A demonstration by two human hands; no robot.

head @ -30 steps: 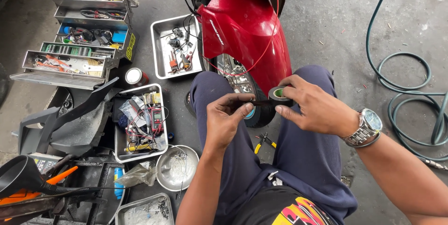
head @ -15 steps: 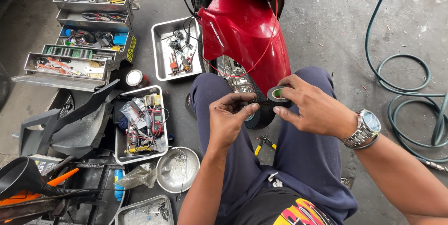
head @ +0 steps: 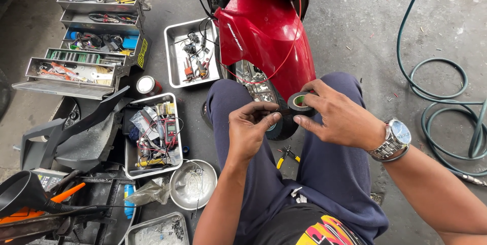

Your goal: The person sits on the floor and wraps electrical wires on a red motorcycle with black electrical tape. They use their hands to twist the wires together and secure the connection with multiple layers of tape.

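Note:
My right hand [head: 339,118] grips a roll of black tape with a green core [head: 300,103] between thumb and fingers. My left hand [head: 249,129] pinches the loose end of the tape, a short black strip stretched between the two hands. Both hands hover above my knees in dark blue trousers, just in front of a scooter's red front fender [head: 264,42] and its front wheel [head: 261,90]. A silver wristwatch [head: 394,138] sits on my right wrist.
An open metal toolbox [head: 94,37] with tiered trays stands at the left. Metal trays [head: 188,54] of parts, a tray holding a multimeter [head: 170,131], a steel bowl [head: 193,184], yellow-handled pliers [head: 285,154] and black plastic panels [head: 76,133] lie on the concrete. A green hose [head: 436,92] coils at the right.
The left hand has pulled a short length of tape away from the roll, and both hands have shifted slightly. The roll stays in the right hand.

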